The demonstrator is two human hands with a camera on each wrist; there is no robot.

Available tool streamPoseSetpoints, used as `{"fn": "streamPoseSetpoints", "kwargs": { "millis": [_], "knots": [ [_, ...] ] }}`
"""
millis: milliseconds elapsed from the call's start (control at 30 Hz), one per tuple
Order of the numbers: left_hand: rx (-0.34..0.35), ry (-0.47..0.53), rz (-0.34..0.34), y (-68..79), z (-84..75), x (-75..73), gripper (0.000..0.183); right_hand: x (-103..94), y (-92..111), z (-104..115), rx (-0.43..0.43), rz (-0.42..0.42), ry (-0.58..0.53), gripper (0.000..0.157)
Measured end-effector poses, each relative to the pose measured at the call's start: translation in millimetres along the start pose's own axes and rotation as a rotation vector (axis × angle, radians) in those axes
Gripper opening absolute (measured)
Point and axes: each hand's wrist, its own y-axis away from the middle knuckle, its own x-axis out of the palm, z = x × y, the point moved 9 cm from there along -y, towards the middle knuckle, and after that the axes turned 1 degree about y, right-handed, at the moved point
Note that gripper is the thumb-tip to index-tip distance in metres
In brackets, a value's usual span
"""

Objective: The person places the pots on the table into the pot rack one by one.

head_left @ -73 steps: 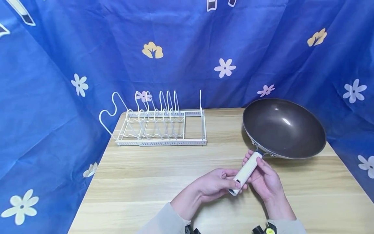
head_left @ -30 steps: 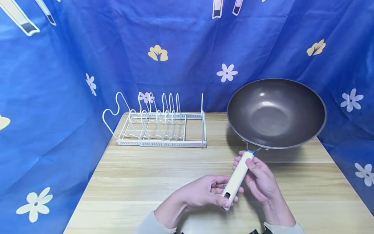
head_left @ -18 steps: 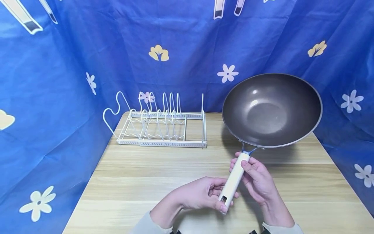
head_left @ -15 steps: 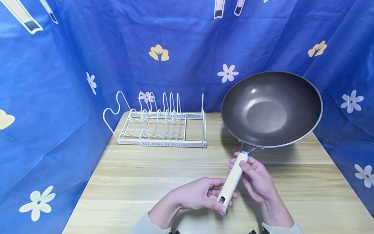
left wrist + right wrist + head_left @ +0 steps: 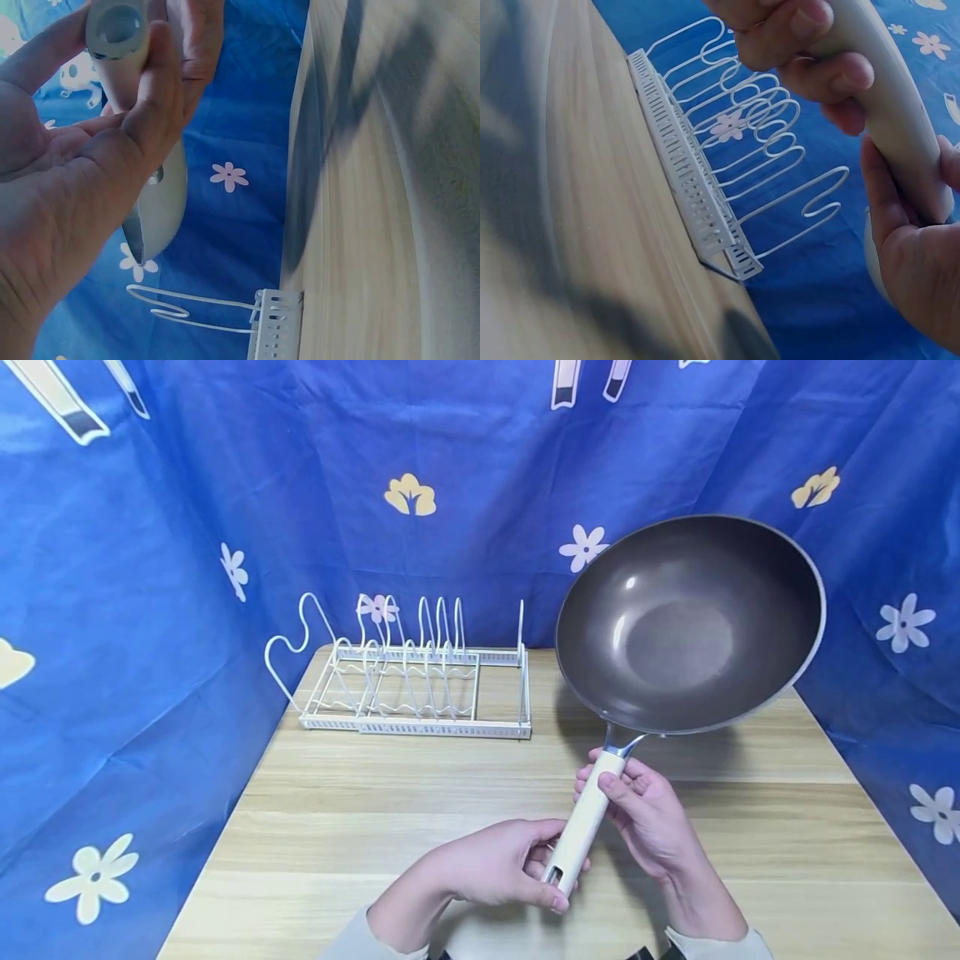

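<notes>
A wok (image 5: 682, 635) with a dark inside is held up over the right side of the table, its bowl tilted toward me. Its cream handle (image 5: 585, 827) slants down to the left. My right hand (image 5: 652, 818) grips the handle close to the bowl, thumb on top. At the handle's far end my left hand (image 5: 510, 864) pinches it between thumb and fingers. The left wrist view shows the handle's hollow end (image 5: 120, 26) between the left fingers. Both hands and the pale handle (image 5: 892, 97) also appear in the right wrist view.
A white wire pan rack (image 5: 420, 727) with several upright loops stands at the back left of the wooden table (image 5: 360, 827). Blue patterned cloth (image 5: 480, 510) hangs behind and along both sides.
The wok has risen and shifted left, its bowl tilting further toward me. Both hands have moved left and slightly down with the handle, keeping their hold. The rack stays put.
</notes>
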Motion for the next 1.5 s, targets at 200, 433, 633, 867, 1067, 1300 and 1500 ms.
{"fn": "streamPoseSetpoints", "kwargs": {
  "millis": [200,433,633,867,1067,1300,1500],
  "knots": [
    [-0.002,-0.083,-0.046,4.3,-2.0,-2.5,0.047,4.6,-3,5,0.014,-0.055,0.08,0.026],
    [-0.007,-0.204,-0.131,11.1,-5.1,-7.0,0.043,14.5,-6,11,0.035,-0.115,0.171,0.04],
    [-0.01,-0.305,-0.198,17.0,-7.2,-11.8,0.041,23.2,-10,14,0.05,-0.141,0.233,0.05],
    [-0.024,-0.36,-0.28,26.5,-11.1,-15.9,0.043,32.5,-13,18,0.054,-0.165,0.303,0.049],
    [-0.04,-0.338,-0.33,34.9,-9.4,-20.2,0.038,39.6,-16,20,0.059,-0.191,0.371,0.047],
    [-0.028,-0.35,-0.326,42.7,-7.6,-23.4,0.038,49.5,-19,18,0.1,-0.227,0.373,0.045],
    [-0.022,-0.247,-0.318,49.7,-1.1,-24.8,0.058,61.3,-21,20,0.082,-0.227,0.437,0.047]
  ]
}}
